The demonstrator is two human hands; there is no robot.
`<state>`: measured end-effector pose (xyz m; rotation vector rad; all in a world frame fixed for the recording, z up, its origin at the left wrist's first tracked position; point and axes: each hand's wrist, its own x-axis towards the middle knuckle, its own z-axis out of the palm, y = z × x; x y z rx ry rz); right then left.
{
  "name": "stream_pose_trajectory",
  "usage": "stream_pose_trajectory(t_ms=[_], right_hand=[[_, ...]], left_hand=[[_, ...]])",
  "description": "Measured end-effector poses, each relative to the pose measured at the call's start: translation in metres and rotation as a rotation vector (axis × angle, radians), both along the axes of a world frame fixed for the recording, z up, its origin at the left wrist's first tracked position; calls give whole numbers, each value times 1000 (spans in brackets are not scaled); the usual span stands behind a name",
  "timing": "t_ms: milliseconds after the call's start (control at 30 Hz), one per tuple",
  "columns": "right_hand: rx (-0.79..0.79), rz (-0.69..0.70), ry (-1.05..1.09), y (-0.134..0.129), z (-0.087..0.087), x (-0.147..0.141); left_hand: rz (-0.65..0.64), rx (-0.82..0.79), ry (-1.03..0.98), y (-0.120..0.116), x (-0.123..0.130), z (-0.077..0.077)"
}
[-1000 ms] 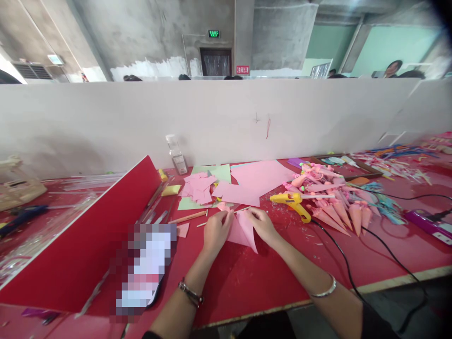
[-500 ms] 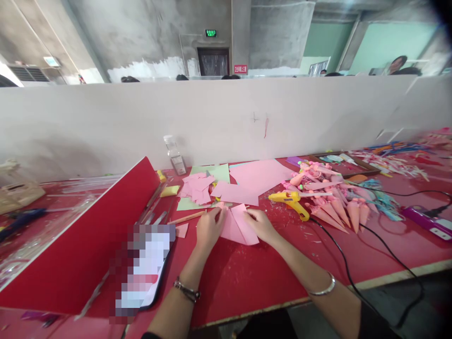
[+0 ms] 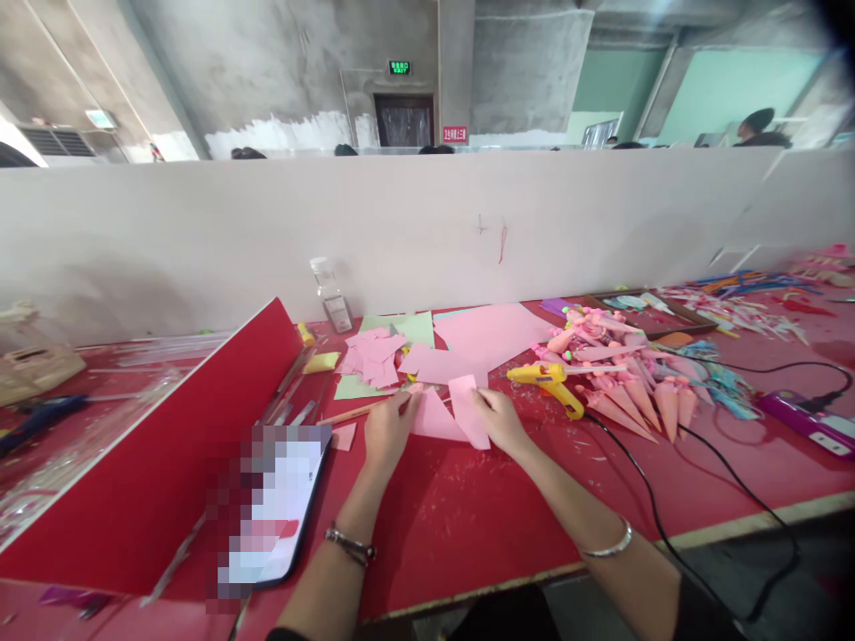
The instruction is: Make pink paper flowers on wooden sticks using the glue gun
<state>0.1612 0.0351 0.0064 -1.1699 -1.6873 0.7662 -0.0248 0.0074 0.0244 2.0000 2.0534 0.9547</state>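
My left hand (image 3: 386,434) pinches the edge of a pink paper sheet (image 3: 437,418) close to the table. In my right hand (image 3: 502,422) is a narrower pink paper strip (image 3: 469,409), held between thumb and fingers and tilted upright. A gap now shows between the two papers at the top. A wooden pencil (image 3: 351,412) lies just left of my left hand. Beyond both hands are a pile of small pink paper pieces (image 3: 374,354) and a large pink sheet (image 3: 494,331). A yellow glue gun (image 3: 551,381) rests right of my right hand.
Pink cones (image 3: 628,387) are heaped at the right, near a purple power strip (image 3: 811,423) and black cables. At left stand a red board (image 3: 200,445) and a phone (image 3: 284,507). A clear bottle (image 3: 332,298) stands by the white partition (image 3: 401,223).
My right hand has moved the strip away from the other paper and raised it. The two pieces, close together before, now stand apart. My left hand has shifted only slightly.
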Motion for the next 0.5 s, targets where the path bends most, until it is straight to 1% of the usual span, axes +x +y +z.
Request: stream_pose_trajectory(t_ms=[67,133,267,333,433,500], right_hand=[[1,-26,15,1,0,1],[-3,-22,29,0,1,1],[-2,100,-1,-5,4,-2],[-4,124,-37,-6,4,-3],[-7,78,-49,-5,2,-1],[0,49,-37,-4,1,0]], left_hand=[[16,12,-36,1,-4,0],[29,25,-53,2,-6,0],[23,38,-102,1,-6,3],[17,34,-135,-1,-6,5],[25,28,-161,-1,-6,6],[41,46,-169,1,-7,3]])
